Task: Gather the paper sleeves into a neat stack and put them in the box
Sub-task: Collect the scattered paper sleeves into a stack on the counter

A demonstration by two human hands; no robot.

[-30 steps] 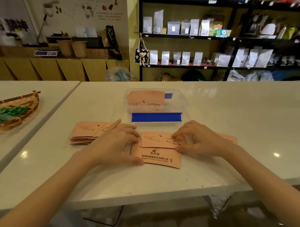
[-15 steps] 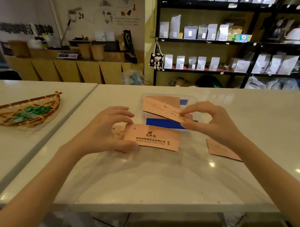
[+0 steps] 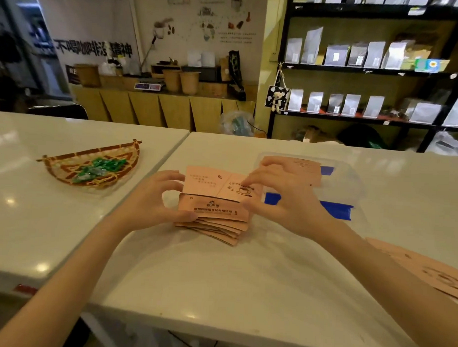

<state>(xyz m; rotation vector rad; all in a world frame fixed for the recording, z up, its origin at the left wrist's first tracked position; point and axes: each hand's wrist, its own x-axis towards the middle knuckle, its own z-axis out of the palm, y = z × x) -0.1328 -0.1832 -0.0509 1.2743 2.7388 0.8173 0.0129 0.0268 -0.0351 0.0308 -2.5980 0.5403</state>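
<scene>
Loose, fanned stack [image 3: 215,222] of paper sleeves on the white counter [image 3: 219,284], just left of the clear box [image 3: 352,182]. Left hand [image 3: 154,199] at the stack's left end, thumb and fingers pinched on the printed sleeve [image 3: 213,208] on top; right hand [image 3: 281,196] between stack and box, thumb and fingertips closed on the right end of a coffee-cup sleeve [image 3: 212,184], tilted above the stack. More sleeves [image 3: 308,167] inside the box; one sleeve [image 3: 427,271] on the counter well to the near right of the box; basket [image 3: 93,166] well left of it.
</scene>
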